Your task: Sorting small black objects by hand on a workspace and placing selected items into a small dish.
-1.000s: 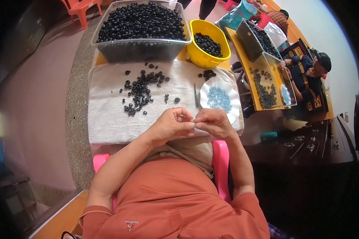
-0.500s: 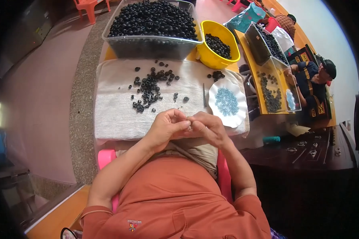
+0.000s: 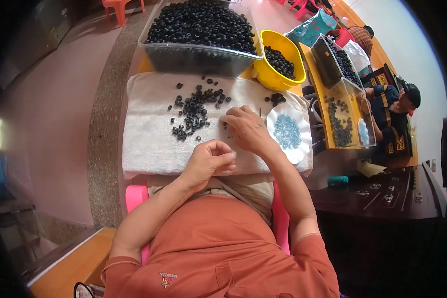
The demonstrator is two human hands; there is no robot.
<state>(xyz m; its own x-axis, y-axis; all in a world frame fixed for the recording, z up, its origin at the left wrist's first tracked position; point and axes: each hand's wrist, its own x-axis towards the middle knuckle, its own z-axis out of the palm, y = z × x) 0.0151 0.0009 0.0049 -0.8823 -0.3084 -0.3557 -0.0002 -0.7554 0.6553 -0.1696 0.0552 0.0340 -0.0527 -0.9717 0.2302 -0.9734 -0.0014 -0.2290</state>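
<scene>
My left hand (image 3: pixel 208 161) is held over the near edge of the white cloth (image 3: pixel 146 124), thumb and forefinger pinched together. Whatever is between those fingertips is too small to make out. My right hand (image 3: pixel 251 130) reaches onto the cloth, fingers bunched and tips down beside loose black beads (image 3: pixel 196 107). Its fingertips are partly hidden, and I cannot make out what they grip. Right of this hand lies a white scalloped plate (image 3: pixel 303 135) holding small pale-blue pieces (image 3: pixel 286 131). A thin dark tool (image 3: pixel 260 112) shows partly behind my right hand.
A clear bin (image 3: pixel 203 53) full of black beads stands at the back, next to a yellow basin (image 3: pixel 275 78) with more. A few black beads (image 3: pixel 275 99) lie above the plate. At right, a person (image 3: pixel 395 104) sits by another table with bead boxes (image 3: pixel 345 114).
My hands were together over the cloth's near edge. My right hand has moved away and forward to the loose beads; my left has stayed nearly in place, still pinched.
</scene>
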